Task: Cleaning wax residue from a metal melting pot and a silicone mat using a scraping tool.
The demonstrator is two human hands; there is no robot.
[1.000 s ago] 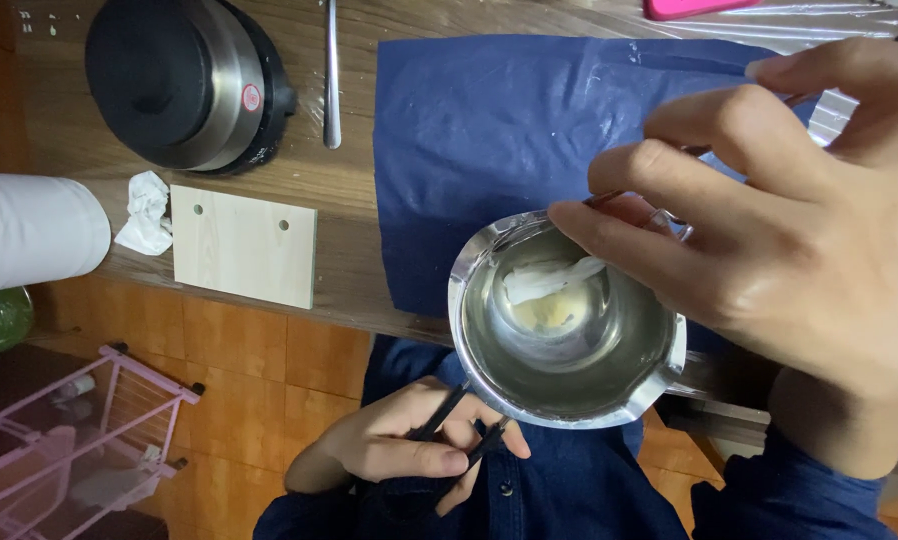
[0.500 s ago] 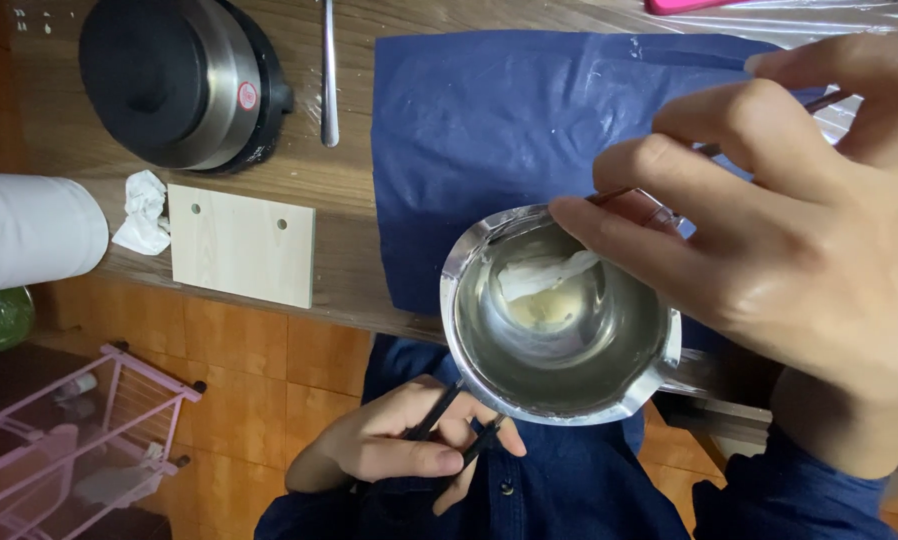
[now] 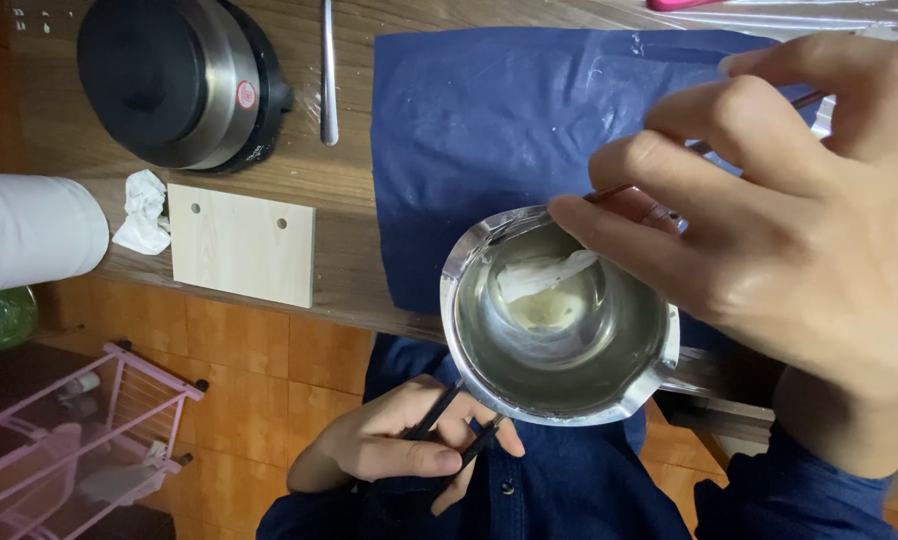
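Note:
My left hand [image 3: 409, 447] grips the black handle of a small steel pouring pot [image 3: 559, 385] and holds it over the table's near edge, above my blue shirt. My right hand [image 3: 769, 215] reaches over the pot from the right. It pinches a thin stick-like tool [image 3: 619, 190] that presses a white wad of tissue [image 3: 539, 272] against the pot's inner wall. A pale yellowish residue [image 3: 549, 312] lies at the pot's bottom. A dark blue cloth [image 3: 509, 130] covers the wooden table behind the pot.
A black and steel round appliance [image 3: 174, 80] stands at the table's far left, with a metal rod [image 3: 328, 70] beside it. A light wooden board [image 3: 241, 242], a crumpled tissue [image 3: 144, 212] and a paper towel roll [image 3: 29, 232] lie left. A pink wire rack [image 3: 79, 450] stands on the floor.
The tissue wad has slid from the middle of the pot up toward its far wall as my right hand shifted slightly. The pot and my left hand have barely moved.

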